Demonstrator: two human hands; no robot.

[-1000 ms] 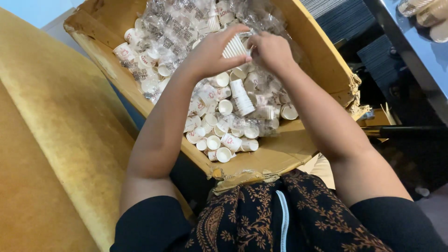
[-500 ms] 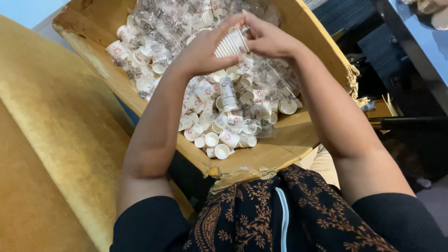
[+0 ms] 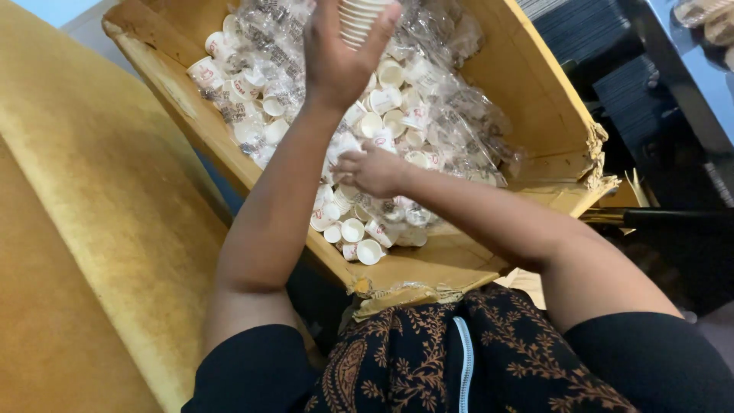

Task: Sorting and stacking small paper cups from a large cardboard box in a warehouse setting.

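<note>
- Loose paper cups (image 3: 359, 229), small and white, lie in a heap under and around the right hand (image 3: 375, 170), mixed with crumpled clear plastic wrapping (image 3: 451, 115); the nearest few sit just on the body side of that hand, at the low end of the cardboard box (image 3: 535, 92).
- The right hand is down among them, fingers curled toward the pile and pointing to the person's left; whether they have closed on a cup I cannot tell, since the fingertips are partly hidden among cups and wrapping.
- This hand is the nearer one to the loose cups: it touches the heap, while the other is lifted clear of it.
- The left hand (image 3: 336, 53) is raised beyond and above the right hand, gripping a stack of nested cups (image 3: 359, 19) between thumb and fingers; the stack's long axis runs roughly up and away, and its top is cut off by the picture's edge.
- From the right hand, the stack lies farther out and higher, slightly to the left.
- Farther still, more cups and wrapping fill the box to its far wall.
- A yellow cushioned surface (image 3: 92, 229) lies to the left of the left arm.
</note>
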